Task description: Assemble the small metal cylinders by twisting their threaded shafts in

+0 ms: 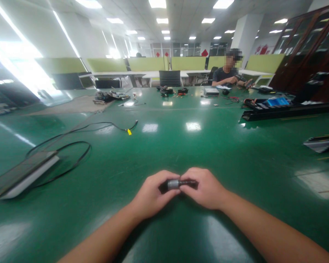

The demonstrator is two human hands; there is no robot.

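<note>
Close to the near side of the green table, my left hand [152, 193] pinches a small grey metal cylinder [173, 184] between thumb and fingers. A thin dark stepped shaft [186, 182] extends from the cylinder's right end, in line with it. My right hand [204, 188] is closed around that shaft, its fingertips almost touching those of my left hand. The piece lies level, crosswise in front of me. Its left end is partly covered by my left hand, and the finer details are too blurred to tell.
A flat grey-and-white device [30, 175] sits at the left, near a looped black cable [87, 146] with a yellow tag [129, 132]. Electronic parts [109, 96] lie farther back. At the right are a long black frame [285, 110] and a seated person [224, 76] handling a dark object.
</note>
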